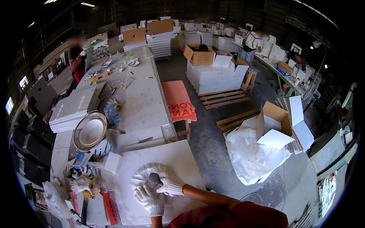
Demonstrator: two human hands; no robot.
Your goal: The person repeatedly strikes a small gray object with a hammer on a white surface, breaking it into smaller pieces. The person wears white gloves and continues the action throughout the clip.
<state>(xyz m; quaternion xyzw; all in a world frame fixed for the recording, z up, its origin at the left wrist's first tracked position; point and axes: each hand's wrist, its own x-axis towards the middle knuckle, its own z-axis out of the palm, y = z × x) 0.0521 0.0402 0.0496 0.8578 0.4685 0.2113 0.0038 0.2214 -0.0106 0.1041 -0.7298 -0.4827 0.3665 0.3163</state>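
Two white-gloved grips work over one white slab (180, 157) at the near end of the desk (138, 100). The right grip (172, 186) is closed around one dark, round-ended tool (154, 179), which stands over the single white, powdery patch (152, 167) on that slab. The left grip (149, 199) holds nothing that shows; its fingers are spread against the patch, just beside the tool.

To the left sit one small white block (113, 162), one bucket (102, 147), one blue-and-white box (81, 159) and one clear bottle (112, 114). One stack of pale slabs (72, 110) lies farther up. Below the bucket, several gloves (80, 185) are heaped, too tangled to count.

Across the aisle, two wooden pallets (224, 99) show, with one flapped carton (279, 116) beside one heap of clear plastic sheeting (253, 155). Three other people (251, 41) are in view: one at left, two at right.
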